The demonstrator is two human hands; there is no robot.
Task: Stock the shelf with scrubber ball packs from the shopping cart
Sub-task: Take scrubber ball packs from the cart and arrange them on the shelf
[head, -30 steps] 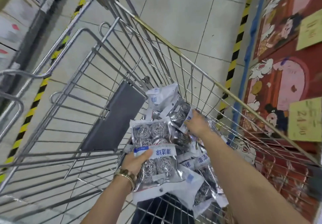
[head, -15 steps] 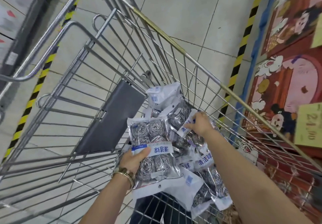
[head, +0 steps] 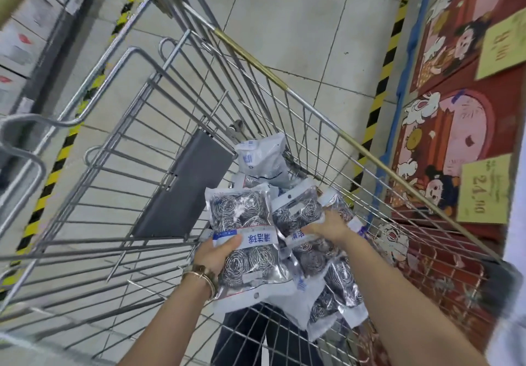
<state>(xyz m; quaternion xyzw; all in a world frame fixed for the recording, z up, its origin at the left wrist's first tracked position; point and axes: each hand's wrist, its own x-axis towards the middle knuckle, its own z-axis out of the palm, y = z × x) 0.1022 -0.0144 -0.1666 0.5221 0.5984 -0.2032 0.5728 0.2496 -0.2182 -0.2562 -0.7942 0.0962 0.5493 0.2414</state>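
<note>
— The left hand (head: 217, 254), how is it?
— Its fingers are curled under a small stack of scrubber ball packs (head: 242, 232), and the thumb presses on the blue-and-white label of the top one. I think the stack is lifted a little above the rest.
— And the right hand (head: 327, 227)?
— It is closed too. It pinches another pack (head: 299, 212) near its label edge, just beside the stack. Whether this pack is already free of those under it, I cannot tell.
— What is around them?
— A pile (head: 338, 283) of more packs lies in the near corner of the shopping cart (head: 250, 58), under and beside both hands. One white pack (head: 263, 156) lies further in, printed back upward. The grey seat flap (head: 185, 192) stands to the left. Outside the wire, on the right, are red boxes (head: 455, 143) with yellow price cards (head: 484, 189).
— So how far along is the work?
— Early, in my judgement. Packs are being gathered and none is seen on a shelf. I cannot make out the shelf they are meant for. Many packs lie in the cart, so several trips are probably left.
</note>
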